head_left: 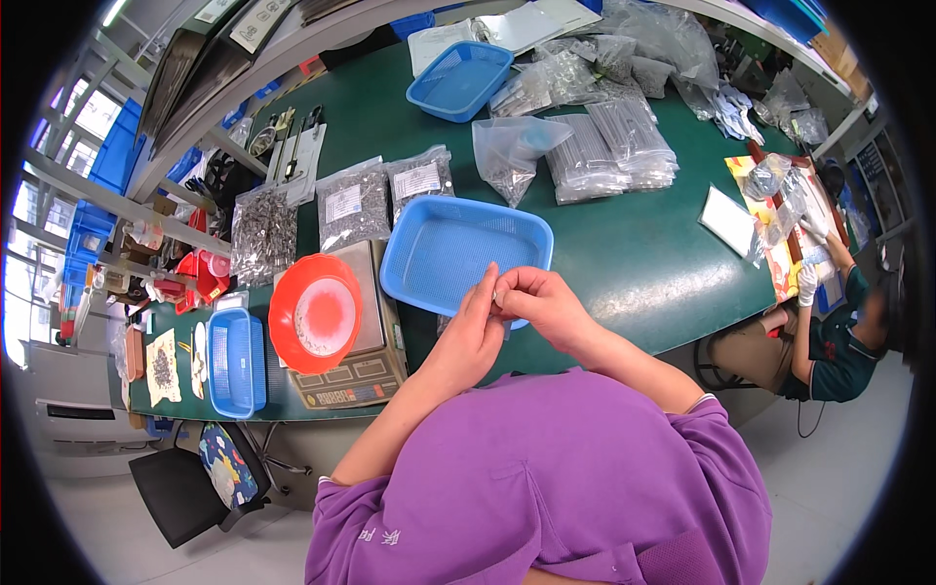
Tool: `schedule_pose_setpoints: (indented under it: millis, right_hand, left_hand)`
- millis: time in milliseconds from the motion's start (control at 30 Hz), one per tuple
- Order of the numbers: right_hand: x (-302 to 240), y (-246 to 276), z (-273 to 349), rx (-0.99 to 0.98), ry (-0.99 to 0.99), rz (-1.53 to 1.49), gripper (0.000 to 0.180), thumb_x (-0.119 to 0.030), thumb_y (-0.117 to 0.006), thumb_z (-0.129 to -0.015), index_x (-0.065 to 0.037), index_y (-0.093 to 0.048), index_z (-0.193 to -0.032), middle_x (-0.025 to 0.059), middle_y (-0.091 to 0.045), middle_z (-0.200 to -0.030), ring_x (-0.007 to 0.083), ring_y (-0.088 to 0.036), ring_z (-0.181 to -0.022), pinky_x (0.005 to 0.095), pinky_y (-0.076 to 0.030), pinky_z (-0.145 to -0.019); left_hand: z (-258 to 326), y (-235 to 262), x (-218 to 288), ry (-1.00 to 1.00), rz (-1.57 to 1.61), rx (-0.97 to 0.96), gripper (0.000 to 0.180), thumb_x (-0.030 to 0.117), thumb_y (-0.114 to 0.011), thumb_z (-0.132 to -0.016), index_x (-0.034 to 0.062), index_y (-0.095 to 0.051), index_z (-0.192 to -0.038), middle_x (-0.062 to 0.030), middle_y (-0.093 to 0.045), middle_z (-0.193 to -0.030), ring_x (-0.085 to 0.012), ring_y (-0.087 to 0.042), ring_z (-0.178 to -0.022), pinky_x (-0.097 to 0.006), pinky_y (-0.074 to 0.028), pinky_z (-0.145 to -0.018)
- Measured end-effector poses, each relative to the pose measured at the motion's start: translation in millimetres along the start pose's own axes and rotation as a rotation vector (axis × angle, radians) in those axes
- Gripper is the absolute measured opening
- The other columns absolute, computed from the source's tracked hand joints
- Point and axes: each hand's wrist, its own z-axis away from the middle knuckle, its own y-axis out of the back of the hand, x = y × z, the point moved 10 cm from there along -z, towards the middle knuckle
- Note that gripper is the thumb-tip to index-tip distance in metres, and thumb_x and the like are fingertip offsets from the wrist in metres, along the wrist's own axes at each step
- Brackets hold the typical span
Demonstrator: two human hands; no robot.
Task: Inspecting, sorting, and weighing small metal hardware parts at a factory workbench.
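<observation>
My left hand (472,330) and my right hand (542,304) meet over the near edge of a blue perforated plastic basket (409,244). The left fingers are pressed together and point up. My right thumb and index finger pinch against them. Something tiny and pale may be between the fingertips, but it is too small to name. Left of the basket, a red scalloped bowl (285,317) holding a few small bits rests on a box-shaped weighing scale (375,356).
Behind the basket lie bags of small metal parts (353,207), a clear funnel-shaped bag (507,161) and bundles of clear tubes (614,146). Another blue basket (417,96) sits farther back. A narrow blue basket (237,390) stands left. At right, a gloved co-worker (829,336) works.
</observation>
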Motion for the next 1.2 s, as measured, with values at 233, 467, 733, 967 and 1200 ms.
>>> schedule_pose_setpoints:
  millis: [233, 467, 733, 967, 1200]
  right_hand:
    - [-4.0, 0.1, 2.2, 0.009, 0.082, -0.016, 0.012, -0.012, -0.062, -0.094, 0.0, -0.063, -0.096, 0.0035, -0.065, -0.093, 0.0107, -0.062, -0.087, 0.0266, -0.052, -0.079]
    - [-10.4, 11.9, 5.8, 0.111, 0.141, 0.133, 0.006, -0.008, -0.062, -0.09, -0.002, -0.063, -0.09, -0.0012, -0.064, -0.085, 0.0063, -0.059, -0.081, 0.0226, -0.049, -0.072]
    - [-22.8, 18.6, 13.3, 0.252, 0.274, 0.503, 0.008, -0.009, -0.067, -0.086, -0.002, -0.064, -0.086, 0.0023, -0.064, -0.08, 0.0078, -0.058, -0.071, 0.0255, -0.049, -0.064]
    - [-24.1, 19.4, 14.2, 0.269, 0.327, 0.601, 0.008, -0.009, -0.067, -0.084, -0.002, -0.064, -0.086, 0.0056, -0.065, -0.08, 0.0121, -0.063, -0.071, 0.0283, -0.052, -0.065]
    - [-30.4, 16.7, 15.9, 0.249, 0.339, 0.683, 0.006, -0.007, -0.067, -0.085, -0.002, -0.064, -0.086, 0.0059, -0.066, -0.081, 0.0138, -0.064, -0.073, 0.0289, -0.053, -0.068]
  left_hand:
    - [-0.9, 3.9, 8.3, -0.053, -0.072, 0.067, 0.064, 0.0, -0.049, -0.092, -0.0038, -0.023, -0.15, -0.0264, -0.043, -0.138, -0.0371, -0.047, -0.129, -0.041, -0.038, -0.109]
    - [3.6, 26.3, 6.9, -0.019, 0.056, 0.261, 0.035, 0.004, -0.062, -0.09, 0.0011, -0.055, -0.124, -0.0167, -0.06, -0.121, -0.0302, -0.063, -0.108, -0.037, -0.051, -0.094]
    - [4.5, 23.5, 9.6, -0.064, -0.021, 0.293, 0.033, -0.003, -0.061, -0.09, -0.0001, -0.058, -0.123, -0.012, -0.067, -0.115, -0.0191, -0.066, -0.105, -0.031, -0.053, -0.09]
    - [2.6, 19.9, -17.9, 0.167, 0.295, 0.352, 0.043, -0.004, -0.062, -0.09, -0.0011, -0.051, -0.132, -0.0123, -0.069, -0.111, -0.0134, -0.065, -0.097, -0.027, -0.053, -0.084]
    - [0.0, 22.6, -6.2, 0.121, 0.108, 0.373, 0.048, 0.002, -0.064, -0.09, 0.0011, -0.049, -0.135, -0.0107, -0.071, -0.101, -0.0227, -0.071, -0.09, -0.034, -0.056, -0.084]
